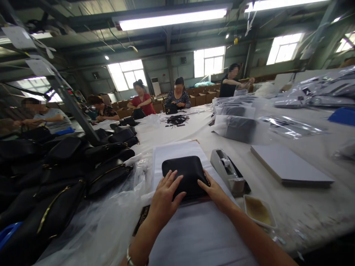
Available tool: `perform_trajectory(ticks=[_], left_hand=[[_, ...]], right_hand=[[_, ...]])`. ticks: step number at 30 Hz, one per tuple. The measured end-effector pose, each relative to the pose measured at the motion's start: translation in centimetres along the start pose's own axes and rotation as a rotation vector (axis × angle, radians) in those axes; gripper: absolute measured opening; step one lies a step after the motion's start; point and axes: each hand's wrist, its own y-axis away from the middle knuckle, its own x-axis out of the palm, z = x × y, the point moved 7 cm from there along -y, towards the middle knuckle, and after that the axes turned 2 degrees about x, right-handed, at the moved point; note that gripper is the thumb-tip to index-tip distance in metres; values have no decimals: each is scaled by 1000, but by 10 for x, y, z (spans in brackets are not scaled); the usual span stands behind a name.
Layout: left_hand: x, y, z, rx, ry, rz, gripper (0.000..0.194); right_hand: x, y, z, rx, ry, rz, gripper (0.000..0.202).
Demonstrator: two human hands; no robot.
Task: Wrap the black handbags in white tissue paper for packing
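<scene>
A small black zippered bag (186, 167) lies on a stack of white paper sheets (177, 148) in front of me. My left hand (166, 194) rests flat on its near left part, fingers stretched and apart. Around the near right edge of the bag, my right hand (215, 189) has its thumb on top and its fingers along the side. A black tag with gold lettering (141, 221) sits beside my left forearm, partly covered by it.
Black bags with gold zippers (59, 195) are heaped at left, near clear plastic (111, 210). To the right are a tape dispenser (229, 173), a shallow dish (259, 210), a board stack (291, 166) and wrapped packages (235, 125). Several people work across the table.
</scene>
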Motion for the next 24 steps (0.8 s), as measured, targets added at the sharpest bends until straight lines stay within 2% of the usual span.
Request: perform_trajectory(ticks=[2, 3, 5, 8, 10, 12, 15, 17, 19, 24], left_hand=[[29, -7, 2, 16, -31, 93, 62], [41, -8, 5, 11, -53, 119, 65], [57, -6, 10, -10, -93, 130, 66], [65, -1, 13, -27, -116, 109, 63], [66, 0, 12, -22, -118, 102, 61], [65, 1, 12, -24, -118, 89, 61], [65, 1, 12, -38, -113, 76, 61], [66, 1, 12, -42, -115, 78, 61], [66, 1, 11, -38, -118, 83, 61], [62, 1, 9, -35, -112, 71, 60]], right_hand=[[-7, 6, 0, 47, 96, 3, 76], [-14, 12, 4, 12, 187, -16, 70], [-33, 34, 24, -181, 443, -86, 53], [-71, 81, 49, -444, 835, -235, 32], [-99, 111, 52, -513, 1064, -352, 30], [-122, 133, 45, -506, 1269, -429, 35], [-139, 147, 21, -420, 1483, -414, 54], [-143, 146, 6, -357, 1530, -363, 62], [-143, 141, -2, -302, 1537, -325, 61], [-146, 124, -4, -168, 1518, -207, 50]])
